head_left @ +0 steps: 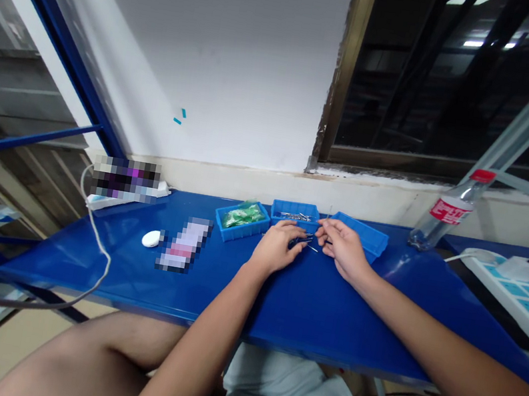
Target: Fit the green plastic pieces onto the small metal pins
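My left hand (pixel 277 246) rests low over the blue table with bent fingers, its thumb apart from them. Several thin metal pins (pixel 313 249) lie by its fingertips, partly hidden under the hand. Opposite it, my right hand (pixel 344 244) has thumb and fingers pinched together around a slim metal pin (pixel 330 212) that points up. Just behind the hands is a blue bin (pixel 296 207) with more metal pins (pixel 298 216) in it. Another blue bin (pixel 364 234) sits behind my right hand, its inside partly covered.
A blue bin (pixel 241 237) of green plastic packets (pixel 242 215) stands left of my hands. Farther left are a blurred flat object (pixel 186 244) and a white oval object (pixel 151 238). On the right are a bottle (pixel 449 212) and a power strip (pixel 522 295). A cable (pixel 106 263) crosses the left edge.
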Available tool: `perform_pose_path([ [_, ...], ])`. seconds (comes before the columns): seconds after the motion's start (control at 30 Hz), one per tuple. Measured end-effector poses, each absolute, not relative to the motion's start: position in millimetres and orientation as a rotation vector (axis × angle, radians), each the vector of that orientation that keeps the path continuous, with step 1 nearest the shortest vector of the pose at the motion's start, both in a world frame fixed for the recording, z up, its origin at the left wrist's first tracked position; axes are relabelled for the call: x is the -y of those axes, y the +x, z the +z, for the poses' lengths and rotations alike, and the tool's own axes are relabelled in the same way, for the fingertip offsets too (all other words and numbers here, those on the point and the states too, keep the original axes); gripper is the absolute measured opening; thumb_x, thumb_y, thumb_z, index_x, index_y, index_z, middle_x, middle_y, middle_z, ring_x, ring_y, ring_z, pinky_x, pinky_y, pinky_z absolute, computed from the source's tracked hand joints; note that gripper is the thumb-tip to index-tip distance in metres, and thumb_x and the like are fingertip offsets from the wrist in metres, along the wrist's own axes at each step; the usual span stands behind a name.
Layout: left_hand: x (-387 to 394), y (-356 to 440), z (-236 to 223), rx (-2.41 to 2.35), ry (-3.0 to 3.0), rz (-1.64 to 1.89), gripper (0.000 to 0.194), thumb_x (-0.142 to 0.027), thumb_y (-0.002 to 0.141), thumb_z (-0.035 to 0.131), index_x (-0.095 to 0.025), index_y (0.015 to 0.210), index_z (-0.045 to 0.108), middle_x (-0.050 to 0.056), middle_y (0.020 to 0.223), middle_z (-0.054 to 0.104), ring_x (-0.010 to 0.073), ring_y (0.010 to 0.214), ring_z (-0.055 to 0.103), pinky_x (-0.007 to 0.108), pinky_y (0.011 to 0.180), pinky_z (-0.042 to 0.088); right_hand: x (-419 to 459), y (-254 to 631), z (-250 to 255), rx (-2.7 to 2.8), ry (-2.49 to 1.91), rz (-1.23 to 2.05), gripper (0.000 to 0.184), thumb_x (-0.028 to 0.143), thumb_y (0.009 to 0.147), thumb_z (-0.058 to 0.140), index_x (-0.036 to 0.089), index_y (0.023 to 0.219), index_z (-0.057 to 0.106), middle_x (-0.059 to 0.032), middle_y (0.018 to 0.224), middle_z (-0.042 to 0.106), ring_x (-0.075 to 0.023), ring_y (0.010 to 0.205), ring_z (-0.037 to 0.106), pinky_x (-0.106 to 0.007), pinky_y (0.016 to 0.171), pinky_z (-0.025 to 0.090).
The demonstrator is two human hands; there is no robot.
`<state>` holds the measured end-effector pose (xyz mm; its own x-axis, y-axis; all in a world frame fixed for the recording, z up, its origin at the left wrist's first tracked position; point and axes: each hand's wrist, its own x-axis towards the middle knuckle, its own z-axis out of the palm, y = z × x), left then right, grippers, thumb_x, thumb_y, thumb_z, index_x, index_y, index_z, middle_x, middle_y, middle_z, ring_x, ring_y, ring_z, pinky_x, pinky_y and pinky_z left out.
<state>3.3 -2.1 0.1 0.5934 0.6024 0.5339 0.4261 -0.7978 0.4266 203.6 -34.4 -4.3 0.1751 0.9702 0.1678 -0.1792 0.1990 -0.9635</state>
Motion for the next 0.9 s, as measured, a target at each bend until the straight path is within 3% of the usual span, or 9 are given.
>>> perform_pose_path([
  [0.23,0.7,4.4,-6.4,-0.792,2.671,0.88,0.027,-0.024,0.096,0.063,-0.023,0.119,0.078,0.009,0.128,0.076,0.0256,0.128,0.065,0.045,0.116,0.047,32.2,205.5,-12.8,0.815,-0.93,0.995,0.037,0.054,0.082,0.079,0.023,0.1,0.066,-0.0009,0.071,0.065,-0.0138,0.054,0.058,-0.022,0.039,0.034],
  [0.43,0.8,3.6,-8.5,-0.806,2.661,0.867,0.027,-0.025,0.097,0.062,-0.023,0.118,0.079,0.008,0.125,0.077,0.0247,0.122,0.068,0.042,0.112,0.05,30.4,208.6,-15.5,0.874,-0.994,0.961,0.044,0.067,0.091,0.062,0.023,0.096,0.062,-0.0047,0.068,0.067,-0.0188,0.051,0.061,-0.028,0.038,0.038],
  [0.57,1.1,2.8,-7.5,-0.817,2.685,0.826,0.026,-0.023,0.096,0.06,-0.023,0.115,0.079,0.008,0.121,0.078,0.0241,0.119,0.069,0.039,0.111,0.051,33.8,204.1,-10.9,1.026,-1.095,0.962,0.042,0.065,0.092,0.062,0.023,0.097,0.064,-0.0037,0.071,0.068,-0.0176,0.053,0.061,-0.026,0.039,0.036],
  [0.63,1.0,2.6,-6.6,-0.832,2.681,0.825,0.027,-0.022,0.095,0.062,-0.023,0.115,0.079,0.008,0.121,0.078,0.0244,0.119,0.068,0.039,0.111,0.05,36.6,200.8,-9.1,1.278,-1.169,0.83,0.035,0.058,0.093,0.063,0.023,0.094,0.067,-0.0041,0.078,0.071,-0.0184,0.061,0.064,-0.028,0.048,0.044],
  [0.73,0.9,2.7,-5.5,-0.858,2.664,0.828,0.026,-0.018,0.092,0.064,-0.022,0.112,0.08,0.009,0.118,0.078,0.0249,0.118,0.068,0.04,0.11,0.051,40.4,197.7,-8.4,1.72,-1.215,0.414,0.018,0.04,0.095,0.064,0.024,0.093,0.071,-0.0052,0.089,0.074,-0.0228,0.08,0.068,-0.038,0.075,0.055],
  [0.9,1.0,2.1,-4.3,-0.891,2.646,0.849,0.02,-0.012,0.089,0.062,-0.02,0.096,0.079,0.009,0.109,0.079,0.0241,0.109,0.07,0.038,0.104,0.053,40.0,200.0,-13.4,2.057,-1.157,0.086,0.016,0.021,0.097,0.058,0.025,0.106,0.07,-0.0083,0.108,0.073,-0.0286,0.107,0.066,-0.049,0.102,0.051],
])
